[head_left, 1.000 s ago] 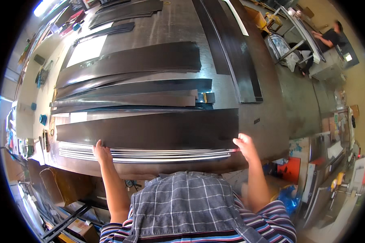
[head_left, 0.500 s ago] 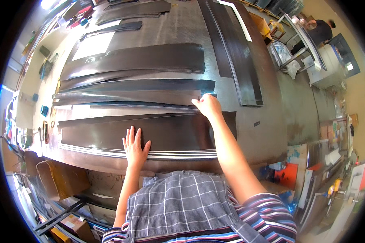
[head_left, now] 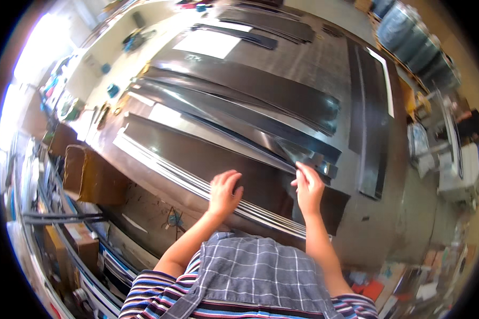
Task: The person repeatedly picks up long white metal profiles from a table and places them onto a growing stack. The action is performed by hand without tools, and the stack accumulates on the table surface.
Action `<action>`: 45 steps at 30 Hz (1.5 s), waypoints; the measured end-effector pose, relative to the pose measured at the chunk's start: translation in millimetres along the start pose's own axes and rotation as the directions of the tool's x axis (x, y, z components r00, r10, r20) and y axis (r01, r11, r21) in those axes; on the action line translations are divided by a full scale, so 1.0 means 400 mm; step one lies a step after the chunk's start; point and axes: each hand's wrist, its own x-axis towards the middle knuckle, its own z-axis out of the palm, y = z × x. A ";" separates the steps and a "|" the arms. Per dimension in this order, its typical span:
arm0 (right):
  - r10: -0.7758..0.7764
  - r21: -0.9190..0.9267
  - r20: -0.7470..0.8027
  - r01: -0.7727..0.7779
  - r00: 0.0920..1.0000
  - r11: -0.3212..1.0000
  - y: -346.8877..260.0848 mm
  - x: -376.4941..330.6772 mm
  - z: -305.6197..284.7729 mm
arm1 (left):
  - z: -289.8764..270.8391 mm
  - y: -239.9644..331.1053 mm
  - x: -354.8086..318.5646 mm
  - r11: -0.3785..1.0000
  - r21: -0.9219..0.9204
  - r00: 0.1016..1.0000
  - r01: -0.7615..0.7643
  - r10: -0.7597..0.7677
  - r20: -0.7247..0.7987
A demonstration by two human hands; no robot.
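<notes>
A long dark, glossy flexible sheet point(head_left: 194, 146) lies on the table along its near side, with several thin white strips point(head_left: 159, 166) along its front edge. Over that front edge is my left hand point(head_left: 225, 194), fingers apart and slightly bent, holding nothing. My right hand point(head_left: 310, 189) pinches the near right corner of another thin dark strip point(head_left: 263, 139), which bends up a little at that end. More dark strips point(head_left: 245, 87) lie stacked behind it, overlapping. Whether a single layer or more is between my right fingertips is hidden.
Two long dark strips point(head_left: 375, 138) and a white strip point(head_left: 383, 80) lie along the table's right side. White paper point(head_left: 207, 43) rests at the back. Scissors-like tools point(head_left: 104, 114) are at the left edge. A cardboard box point(head_left: 93, 175) stands below left; a person point(head_left: 465, 125) is far right.
The view has turned, so the table looks tilted. My right hand has drawn a strip's corner toward me and up. My left hand's fingers, flat on the front sheet before, are now bent.
</notes>
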 end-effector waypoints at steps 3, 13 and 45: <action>0.018 0.353 0.138 -0.066 0.990 0.933 -0.073 -0.068 0.019 | 0.020 0.055 0.011 0.426 -0.737 0.836 0.524 -0.421 0.351; 0.362 0.006 0.278 -0.378 0.890 0.926 -0.038 -0.217 -0.109 | -0.032 -0.028 0.171 -0.546 -0.816 0.869 0.192 -0.292 0.400; 0.426 -0.195 0.715 -0.427 0.554 0.883 -0.051 0.115 0.622 | -0.448 -0.602 0.083 0.933 0.292 0.973 0.211 -0.172 -0.156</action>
